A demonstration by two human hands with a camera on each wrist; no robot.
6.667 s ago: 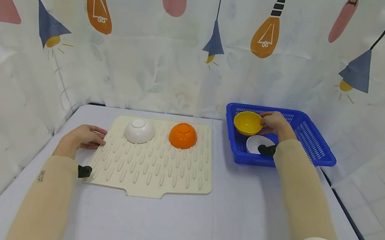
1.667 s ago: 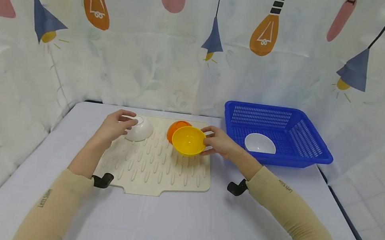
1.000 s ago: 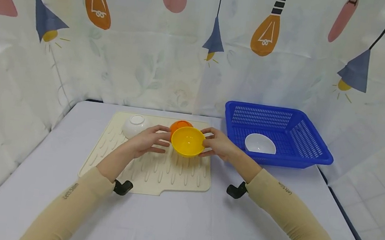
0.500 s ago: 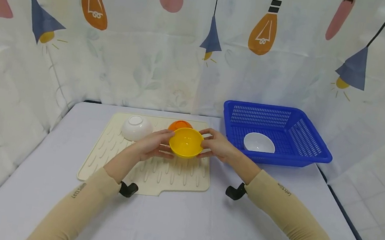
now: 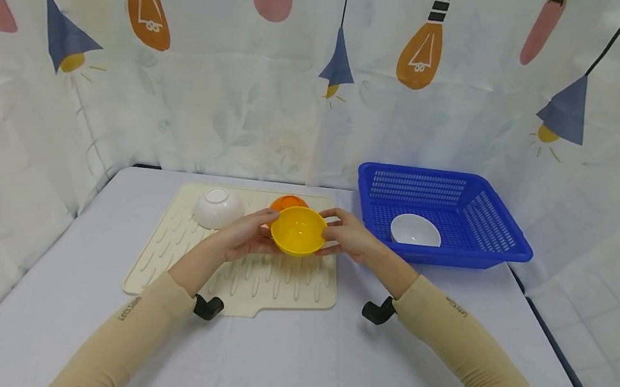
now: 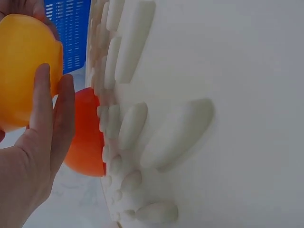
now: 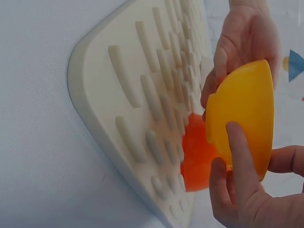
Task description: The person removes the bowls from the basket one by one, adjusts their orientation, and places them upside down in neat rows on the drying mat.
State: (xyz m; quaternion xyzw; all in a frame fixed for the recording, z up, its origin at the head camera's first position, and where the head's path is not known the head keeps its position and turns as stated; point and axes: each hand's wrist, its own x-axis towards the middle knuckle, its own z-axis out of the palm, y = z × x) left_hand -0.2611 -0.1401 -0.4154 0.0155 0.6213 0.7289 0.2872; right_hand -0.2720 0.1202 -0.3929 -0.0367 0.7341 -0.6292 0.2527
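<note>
Above the cream ridged drying mat (image 5: 297, 294), a yellow bowl (image 5: 298, 231) is held upright, its inside facing up. My left hand (image 5: 243, 237) grips its left side, thumb at the rim and fingers against the outer wall. From the right, my right hand (image 5: 350, 234) pinches the rim, with fingertips on the outside in the right wrist view. Behind the yellow bowl, an orange bowl (image 5: 289, 201) sits upside down on the mat, partly hidden. A white bowl (image 5: 218, 209) also lies upside down on the mat, left of the orange one.
A blue perforated basket (image 5: 441, 257) stands at the table's back right, with another white bowl (image 5: 416, 231) inside, its lower part hidden by the basket wall. White cloth (image 5: 289, 365) covers the table. A printed curtain (image 5: 295, 127) hangs behind and at the sides.
The right hand has brought the yellow bowl from the basket to above the mat. My left hand has left the mat's left edge, passed the white bowl and taken hold of the yellow bowl.
</note>
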